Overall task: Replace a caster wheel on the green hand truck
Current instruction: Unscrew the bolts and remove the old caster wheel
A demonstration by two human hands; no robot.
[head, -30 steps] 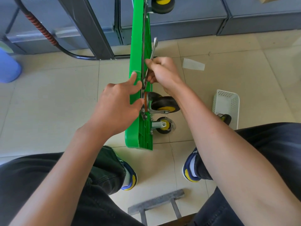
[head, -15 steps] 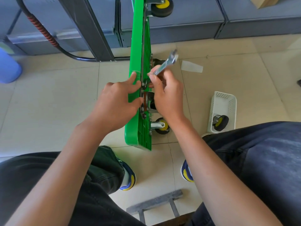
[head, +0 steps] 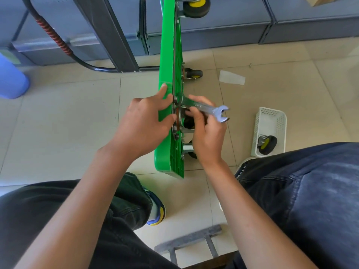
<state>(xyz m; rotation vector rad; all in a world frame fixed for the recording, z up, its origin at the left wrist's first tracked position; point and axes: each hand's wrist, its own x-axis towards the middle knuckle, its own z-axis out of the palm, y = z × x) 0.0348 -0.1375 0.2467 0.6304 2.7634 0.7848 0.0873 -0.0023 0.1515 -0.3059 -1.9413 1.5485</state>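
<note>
The green hand truck (head: 168, 55) stands on its edge on the tiled floor, underside facing right. My left hand (head: 144, 123) grips its near edge, fingers on the green deck. My right hand (head: 206, 131) holds a silver open-ended wrench (head: 204, 108). One jaw of the wrench sits on a bolt at the caster mounting plate (head: 177, 115), and the handle points right. A black and yellow caster wheel (head: 189, 123) is partly hidden behind my right hand. Another caster (head: 192, 154) sits below it, and two more are farther up the deck.
A white plastic basket (head: 271, 121) on the floor at right holds a loose black and yellow caster wheel (head: 267, 144). Grey metal shelving stands behind the truck. A blue container (head: 11, 80) is at far left. My knees and shoes flank the truck's near end.
The wrench handle has swung clockwise, from pointing up along the deck to pointing right. My right hand moved down and right with it. My left hand stayed on the deck edge.
</note>
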